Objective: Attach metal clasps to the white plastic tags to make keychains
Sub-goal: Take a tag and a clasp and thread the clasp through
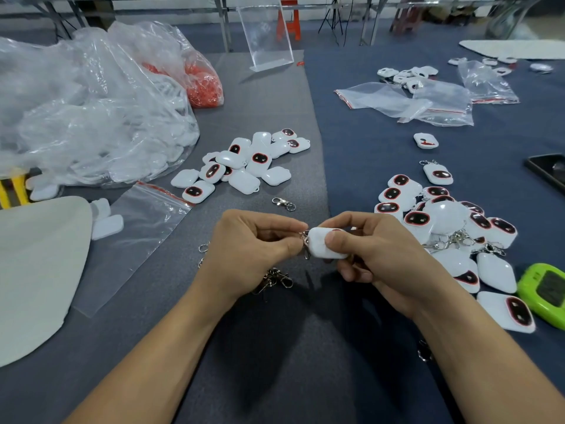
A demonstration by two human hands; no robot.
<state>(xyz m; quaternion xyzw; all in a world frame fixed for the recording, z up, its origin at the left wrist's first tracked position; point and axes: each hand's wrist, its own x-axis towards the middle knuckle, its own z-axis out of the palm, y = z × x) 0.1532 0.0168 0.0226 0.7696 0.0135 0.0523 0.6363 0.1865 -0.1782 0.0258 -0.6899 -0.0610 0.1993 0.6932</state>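
both forearms reach out over the grey cloth (275, 347); the right hand (376, 255) pinches a white tag (324, 244), thumb on top and fingers curled beneath, lifted clear of the table; the left hand (253, 249) pinches a metal clasp (304, 240) at the tag's left corner, fingertips pressed close on it; whether the ring is through the tag's loop i cannot tell, it is small and half covered.

i'd judge the tag light, hard and glossy, so apt to slip; best held by its flat faces, as it is, leaving the corner loop free; the clasp looks like stiff sprung metal, tiny, best held by its body so the ring can be worked.

just under the hands lies a tangle of loose clasps (275, 280); a single clasp (283, 204) lies a little beyond them; to the right, a heap of finished tags (452, 228) with clasps on, beside a green gadget (545, 290); further off to the left, a pile of bare tags (244, 163); beyond that a big crumpled plastic bag (91, 111), a bag of red bits (203, 84), and a clear acrylic stand (266, 35) at the far edge.
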